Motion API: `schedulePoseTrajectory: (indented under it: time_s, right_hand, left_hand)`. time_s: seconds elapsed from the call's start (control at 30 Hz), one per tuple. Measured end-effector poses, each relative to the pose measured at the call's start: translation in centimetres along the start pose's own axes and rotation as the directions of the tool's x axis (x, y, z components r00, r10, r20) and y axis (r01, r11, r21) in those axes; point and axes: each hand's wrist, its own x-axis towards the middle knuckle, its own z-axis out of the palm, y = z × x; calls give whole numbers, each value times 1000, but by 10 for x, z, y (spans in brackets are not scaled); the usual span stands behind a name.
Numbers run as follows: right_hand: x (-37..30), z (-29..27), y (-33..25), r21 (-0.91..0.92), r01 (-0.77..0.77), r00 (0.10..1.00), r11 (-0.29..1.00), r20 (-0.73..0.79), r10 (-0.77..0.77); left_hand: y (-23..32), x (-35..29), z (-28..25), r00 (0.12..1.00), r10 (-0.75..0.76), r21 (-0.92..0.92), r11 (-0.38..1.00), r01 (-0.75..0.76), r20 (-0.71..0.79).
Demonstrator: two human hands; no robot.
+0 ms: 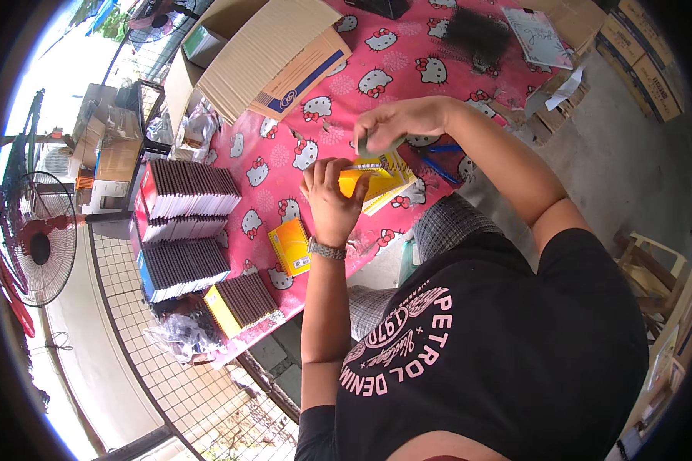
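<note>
My left hand (335,196), with a watch on its wrist, grips the edge of a yellow spiral notebook (354,183) tilted up from the table. Just above its wire edge my right hand (398,127) is closed, with a small dark greenish piece at the fingertips that is too blurred to name. More yellow spiral notebooks (392,178) lie beneath and to the right of the held one. A blue-handled tool (440,164) rests beside them, partly hidden by my right arm. Nearer my left wrist, another yellow notebook (290,246) lies flat.
Tall stacks of red notebooks (188,190), blue notebooks (183,265) and yellow notebooks (242,303) line the pink tablecloth's (265,173) left side. An open cardboard box (281,58) stands behind. Far right are a black heap (477,37) and a pale printed cover (538,37). A fan (42,246) stands left.
</note>
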Motion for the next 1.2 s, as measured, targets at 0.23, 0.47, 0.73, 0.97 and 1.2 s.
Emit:
schedulePoseTrajectory:
  time_s: [0.23,0.47,0.73,0.97,1.2]
  right_hand:
    - [10,10,-14,-47,83,995,995,65,-80]
    - [18,15,-19,-180,-25,1000,983,-17,23]
    - [14,9,-19,-354,-132,991,926,-63,117]
    - [20,3,-1,-331,-16,999,944,-43,2]
    - [29,17,-10,-285,-50,998,957,-61,34]
  left_hand:
    - [-34,-7,-16,998,-38,-160,987,30,-50]
    - [-42,-4,-19,991,-96,-204,972,114,98]
    - [-35,5,-17,970,-102,-385,904,183,221]
    - [-34,8,-20,966,-80,-398,900,176,245]
    - [-46,-3,-16,959,-109,-465,857,224,261]
